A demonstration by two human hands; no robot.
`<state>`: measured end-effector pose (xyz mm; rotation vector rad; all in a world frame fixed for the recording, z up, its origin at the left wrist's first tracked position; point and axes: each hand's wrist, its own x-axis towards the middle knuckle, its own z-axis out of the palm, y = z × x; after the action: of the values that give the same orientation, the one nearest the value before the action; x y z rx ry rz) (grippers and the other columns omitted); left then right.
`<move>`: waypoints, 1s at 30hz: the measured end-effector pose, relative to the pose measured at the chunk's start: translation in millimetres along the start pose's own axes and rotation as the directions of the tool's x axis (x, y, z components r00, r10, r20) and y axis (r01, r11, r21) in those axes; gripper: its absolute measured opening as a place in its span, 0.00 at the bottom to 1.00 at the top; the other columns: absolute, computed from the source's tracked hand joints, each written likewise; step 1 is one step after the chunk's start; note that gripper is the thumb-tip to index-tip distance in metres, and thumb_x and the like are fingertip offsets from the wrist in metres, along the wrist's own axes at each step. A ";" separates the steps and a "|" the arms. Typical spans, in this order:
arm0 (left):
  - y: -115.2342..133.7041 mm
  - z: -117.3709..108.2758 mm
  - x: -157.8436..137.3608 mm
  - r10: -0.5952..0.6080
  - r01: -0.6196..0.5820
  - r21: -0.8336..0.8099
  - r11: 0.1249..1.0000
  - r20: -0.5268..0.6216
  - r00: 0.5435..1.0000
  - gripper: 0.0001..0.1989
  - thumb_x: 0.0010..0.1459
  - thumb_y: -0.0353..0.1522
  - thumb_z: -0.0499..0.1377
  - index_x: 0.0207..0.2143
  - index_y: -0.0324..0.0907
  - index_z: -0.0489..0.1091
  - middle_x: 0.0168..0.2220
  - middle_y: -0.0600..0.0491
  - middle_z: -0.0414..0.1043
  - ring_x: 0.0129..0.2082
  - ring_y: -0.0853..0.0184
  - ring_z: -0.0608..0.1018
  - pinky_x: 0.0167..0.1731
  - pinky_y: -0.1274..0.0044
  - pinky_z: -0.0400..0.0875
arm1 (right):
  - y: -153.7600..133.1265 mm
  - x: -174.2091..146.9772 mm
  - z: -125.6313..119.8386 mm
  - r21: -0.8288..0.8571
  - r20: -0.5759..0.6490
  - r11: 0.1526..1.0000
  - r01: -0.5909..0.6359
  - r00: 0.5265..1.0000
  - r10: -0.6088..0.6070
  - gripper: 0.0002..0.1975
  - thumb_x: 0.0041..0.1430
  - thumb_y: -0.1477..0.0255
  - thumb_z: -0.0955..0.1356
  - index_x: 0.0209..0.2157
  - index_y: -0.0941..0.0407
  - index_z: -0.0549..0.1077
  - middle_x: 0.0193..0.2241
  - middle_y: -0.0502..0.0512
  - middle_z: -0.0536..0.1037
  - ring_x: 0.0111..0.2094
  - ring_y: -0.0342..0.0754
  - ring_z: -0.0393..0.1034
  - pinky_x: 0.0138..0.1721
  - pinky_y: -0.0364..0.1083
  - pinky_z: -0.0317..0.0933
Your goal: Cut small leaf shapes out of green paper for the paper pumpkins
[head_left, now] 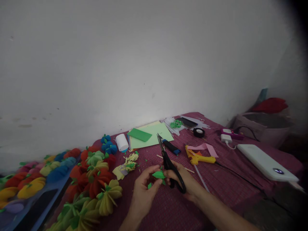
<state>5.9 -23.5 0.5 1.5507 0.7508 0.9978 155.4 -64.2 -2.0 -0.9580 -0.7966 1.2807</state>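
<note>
My left hand [145, 189] is closed on a small green paper piece [158, 175], cut to a pointed shape, between thumb and fingers. My right hand [184, 181] grips black-handled scissors [172, 168], their blades pointing up and away from me. The fingertips of my right hand are close to the green piece, and whether they touch it I cannot tell. Left of my hands lie crumpled yellow and green paper scraps [130, 163]. Beyond the scissors' blades rests a blue and black box cutter [172, 147].
Colourful pumpkin-like paper shapes [106, 195] crowd the left side. Pale green sheets [158, 136] with a green strip [140, 134] lie by the wall, near a white roll [122, 142]. On the right are a yellow glue gun [201, 158] with its cord, black tape [199, 132] and a white power bank [266, 162].
</note>
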 end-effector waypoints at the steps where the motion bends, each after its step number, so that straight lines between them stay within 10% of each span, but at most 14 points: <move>1: -0.3 -0.6 0.0 0.018 -0.018 0.025 1.000 0.006 1.000 0.13 0.48 0.29 0.64 0.39 0.43 0.75 0.38 0.48 0.76 0.36 0.63 0.76 0.37 0.76 0.68 | -0.1 0.0 -0.3 0.003 0.002 1.000 -0.003 1.000 0.003 0.11 0.45 0.70 0.71 0.31 0.58 0.68 0.16 0.43 0.68 0.17 0.38 0.58 0.20 0.39 0.51; 24: -12.9 -3.5 8.4 0.017 -0.011 0.040 0.999 -0.176 0.984 0.07 0.48 0.32 0.63 0.31 0.41 0.71 0.25 0.54 0.71 0.25 0.68 0.71 0.26 0.80 0.64 | -1.1 -2.6 -6.9 -0.228 -0.036 0.950 0.213 0.973 -0.227 0.23 0.39 0.69 0.76 0.38 0.54 0.66 0.25 0.47 0.73 0.26 0.45 0.68 0.29 0.43 0.62; 30: -12.2 -25.4 16.4 0.117 -0.105 0.532 0.840 0.012 0.993 0.14 0.49 0.24 0.57 0.39 0.44 0.73 0.36 0.50 0.73 0.39 0.61 0.72 0.42 0.72 0.63 | 3.8 5.1 -20.1 -0.280 -0.182 0.942 0.185 0.953 -0.241 0.23 0.38 0.69 0.75 0.37 0.53 0.65 0.23 0.45 0.71 0.25 0.45 0.68 0.26 0.43 0.62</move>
<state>-8.9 4.6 -6.7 2.0866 1.0229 0.9340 172.7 -61.8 -13.9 -1.1633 -0.8867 0.8805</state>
